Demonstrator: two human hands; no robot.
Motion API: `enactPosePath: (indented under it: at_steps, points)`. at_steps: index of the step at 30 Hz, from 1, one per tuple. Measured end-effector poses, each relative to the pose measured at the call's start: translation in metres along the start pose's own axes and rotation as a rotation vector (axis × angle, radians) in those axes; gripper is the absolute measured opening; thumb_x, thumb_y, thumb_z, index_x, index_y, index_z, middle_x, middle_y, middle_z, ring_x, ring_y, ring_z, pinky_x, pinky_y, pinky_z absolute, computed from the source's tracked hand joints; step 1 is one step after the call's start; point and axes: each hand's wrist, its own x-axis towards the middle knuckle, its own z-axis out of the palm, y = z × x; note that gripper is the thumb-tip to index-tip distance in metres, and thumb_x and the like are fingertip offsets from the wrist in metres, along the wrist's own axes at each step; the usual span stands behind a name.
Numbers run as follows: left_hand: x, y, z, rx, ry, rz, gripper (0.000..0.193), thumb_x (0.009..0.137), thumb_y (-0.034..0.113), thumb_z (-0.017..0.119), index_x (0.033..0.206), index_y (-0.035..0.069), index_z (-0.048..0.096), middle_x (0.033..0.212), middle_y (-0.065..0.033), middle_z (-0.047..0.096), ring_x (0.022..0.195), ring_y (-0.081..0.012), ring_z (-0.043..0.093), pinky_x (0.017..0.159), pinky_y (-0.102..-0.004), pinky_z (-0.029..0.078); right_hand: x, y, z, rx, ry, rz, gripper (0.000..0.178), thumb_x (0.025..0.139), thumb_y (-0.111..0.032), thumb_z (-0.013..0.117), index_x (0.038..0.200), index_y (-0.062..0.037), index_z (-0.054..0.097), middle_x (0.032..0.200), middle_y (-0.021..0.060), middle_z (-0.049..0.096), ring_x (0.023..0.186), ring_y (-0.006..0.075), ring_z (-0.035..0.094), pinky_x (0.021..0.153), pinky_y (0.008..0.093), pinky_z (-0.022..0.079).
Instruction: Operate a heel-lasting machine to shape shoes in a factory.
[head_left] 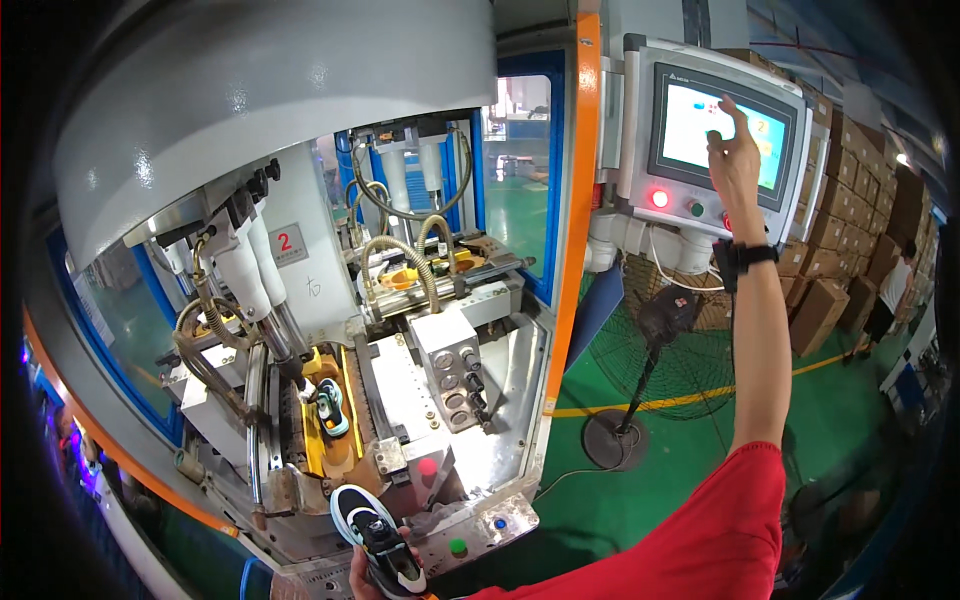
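In front of me, the press's yellow-walled trough [316, 452] carries a light-blue, white and black sneaker [333, 408]. The machine's metal front ledge [478, 531] bears a green push button [458, 547] and a blue one [500, 523]. To my right, the green floor [560, 452] holds a pedestal fan [613, 441] and stacked cardboard cartons [838, 235].

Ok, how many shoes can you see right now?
2: one shoe is in the left hand, and the other shoe sits in the yellow-sided holder of the machine. More may be hidden deeper inside.
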Motion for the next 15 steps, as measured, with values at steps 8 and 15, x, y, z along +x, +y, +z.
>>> enactPosePath:
  at_steps: [8,15]
  points:
    - [-0.013,0.016,0.060,0.034,-0.372,0.162,0.052,0.101,0.038,0.038,0.137,0.000,0.044,0.131,-0.0147,0.056,0.118,-0.0262,0.055,0.104,-0.0396,0.041,-0.231,-0.109,0.017,0.849,-0.320,0.280,0.028,0.085,0.000,0.059,0.113,-0.0003,0.063,0.087,0.0038,0.066,0.066,0.0078,0.058,0.059,0.0230,0.048]
    - [-0.026,0.020,0.039,0.260,0.162,0.441,0.061,0.097,0.052,0.042,0.132,0.002,0.049,0.111,-0.0117,0.064,0.089,-0.0231,0.067,0.076,-0.0401,0.057,-0.197,-0.114,0.031,0.809,-0.072,0.202,0.047,0.083,0.002,0.059,0.130,0.0000,0.054,0.103,0.0101,0.065,0.062,0.0059,0.046,0.052,0.0224,0.040]
